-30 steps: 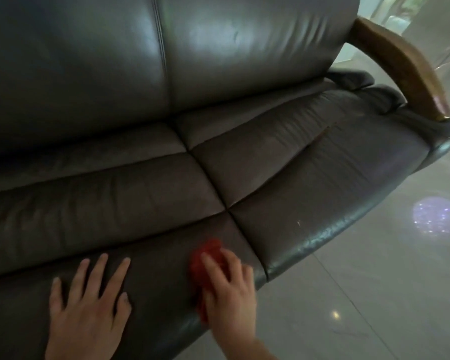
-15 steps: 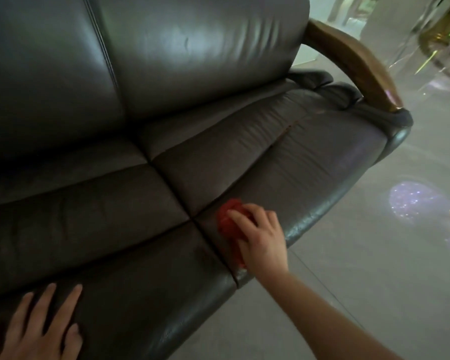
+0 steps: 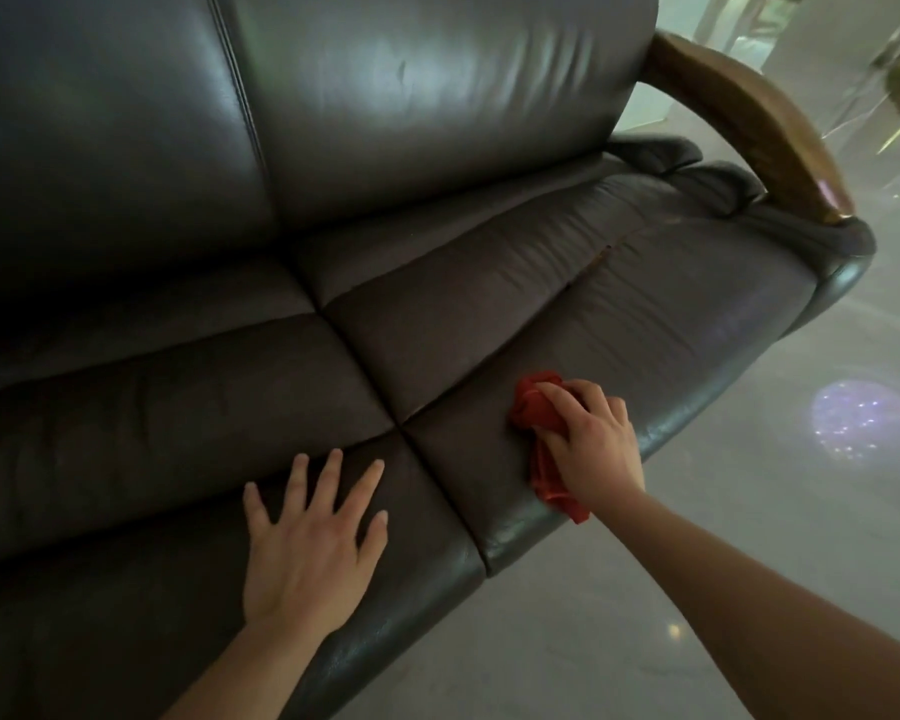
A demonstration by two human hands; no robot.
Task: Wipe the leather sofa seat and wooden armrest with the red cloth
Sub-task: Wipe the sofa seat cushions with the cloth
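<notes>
A dark brown leather sofa seat [image 3: 645, 314] fills most of the view, split by seams into padded sections. My right hand [image 3: 591, 449] presses a bunched red cloth [image 3: 533, 407] onto the front section of the right-hand cushion, near its front edge; a tail of cloth hangs below my wrist. My left hand [image 3: 313, 537] lies flat with fingers spread on the front of the neighbouring cushion, just left of the seam. The curved wooden armrest [image 3: 749, 116] rises at the sofa's far right end, well away from both hands.
The leather backrest [image 3: 411, 106] stands behind the seat. A small tear or brown mark [image 3: 601, 254] shows in the crease of the right cushion. A glossy grey tiled floor [image 3: 749, 511] lies to the right, with a sparkling light patch [image 3: 848, 423].
My right hand has carried the cloth from the left cushion's front, over the seam, onto the right cushion. My left hand has shifted right along the front, staying flat.
</notes>
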